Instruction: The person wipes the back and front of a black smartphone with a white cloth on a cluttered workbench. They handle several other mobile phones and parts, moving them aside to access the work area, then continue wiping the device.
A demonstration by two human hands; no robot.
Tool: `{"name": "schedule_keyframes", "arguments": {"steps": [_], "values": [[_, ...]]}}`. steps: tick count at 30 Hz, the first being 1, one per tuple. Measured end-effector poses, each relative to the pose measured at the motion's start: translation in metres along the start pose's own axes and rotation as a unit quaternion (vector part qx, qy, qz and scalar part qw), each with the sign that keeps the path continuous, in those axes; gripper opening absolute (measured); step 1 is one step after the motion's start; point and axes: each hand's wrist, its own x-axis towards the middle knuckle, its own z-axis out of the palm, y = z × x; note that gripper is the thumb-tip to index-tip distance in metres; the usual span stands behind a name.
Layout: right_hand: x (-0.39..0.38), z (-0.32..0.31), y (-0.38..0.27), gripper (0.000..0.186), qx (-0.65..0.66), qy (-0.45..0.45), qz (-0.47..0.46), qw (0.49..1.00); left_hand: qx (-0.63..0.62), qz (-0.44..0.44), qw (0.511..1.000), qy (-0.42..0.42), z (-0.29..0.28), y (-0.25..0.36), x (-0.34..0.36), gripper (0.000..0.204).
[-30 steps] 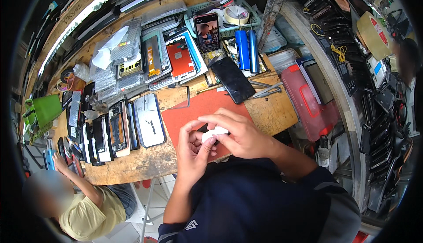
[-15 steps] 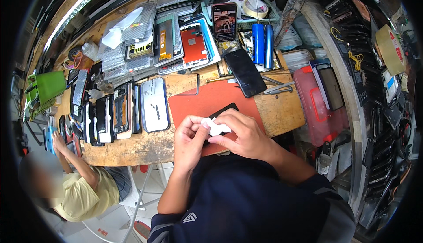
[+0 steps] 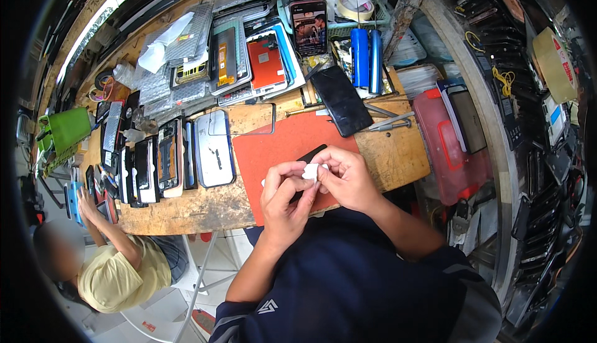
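Observation:
Over the orange-red mat (image 3: 255, 156), both my hands pinch a small, crumpled white piece of tissue or thin cloth (image 3: 311, 170). My left hand (image 3: 285, 205) is closed, its thumb and fingers at the near left side of the piece. From the right, my right hand (image 3: 349, 180) grips the other side with thumb and curled fingers. Beneath them lies a flat black phone-like slab (image 3: 313, 152), mostly hidden by my hands. Past the mat's far right corner rests a larger black phone (image 3: 342, 101).
Screwdriver-like metal tools (image 3: 388, 123) lie right of the mat. An upright lit phone (image 3: 308, 27) stands by a teal basket (image 3: 377, 22). Left are a white-backed phone panel (image 3: 214, 149) and stacked screens (image 3: 168, 156). A person in a yellow shirt (image 3: 127, 274) sits at far left.
The white piece is bunched smaller between my fingers. My left hand has shifted right and turned, its fingers now reaching over the piece. The view has shifted slightly.

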Motion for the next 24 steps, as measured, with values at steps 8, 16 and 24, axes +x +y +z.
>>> {"name": "schedule_keyframes", "arguments": {"steps": [8,16,24], "values": [[-0.005,0.001,0.002,0.019,0.096,-0.008,-0.013,0.995,0.117,0.06,0.991,0.02,-0.004,-0.002,0.009,0.022],[0.005,-0.007,-0.01,0.009,0.089,0.053,-0.03,0.994,-0.031,-0.028,0.998,0.04,-0.003,0.002,0.011,0.019],[-0.001,-0.01,-0.039,0.012,-0.189,-0.076,-0.118,0.972,-0.173,-0.2,0.956,-0.126,-0.032,0.009,0.015,0.022]]}}
